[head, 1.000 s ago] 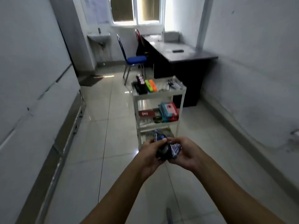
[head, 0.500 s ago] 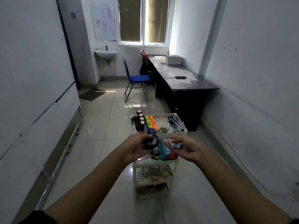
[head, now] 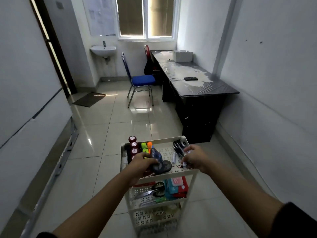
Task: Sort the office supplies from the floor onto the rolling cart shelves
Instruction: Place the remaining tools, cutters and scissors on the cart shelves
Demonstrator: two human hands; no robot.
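A white three-shelf rolling cart (head: 191,172) stands right in front of me. My left hand (head: 139,166) grips a dark blue correction-tape dispenser (head: 159,160) resting over the cart's top shelf. My right hand (head: 193,158) is closed on a small white item (head: 185,163) at the top shelf's right side, beside a bunch of black pens (head: 179,146). The top shelf also holds dark red round-capped items (head: 133,145) and green and orange highlighters (head: 146,146). Scissors (head: 151,190) and red and teal packs (head: 176,186) lie on the middle shelf.
A black desk (head: 197,86) with a phone runs along the right wall. A blue chair (head: 140,81) stands behind the cart, a sink (head: 103,49) and doormat (head: 89,99) farther left. Glossy tiled floor stretches on the left of the cart.
I have come closer to the cart and both hands have gone down onto its top shelf. The hands have moved apart, each keeping its item.
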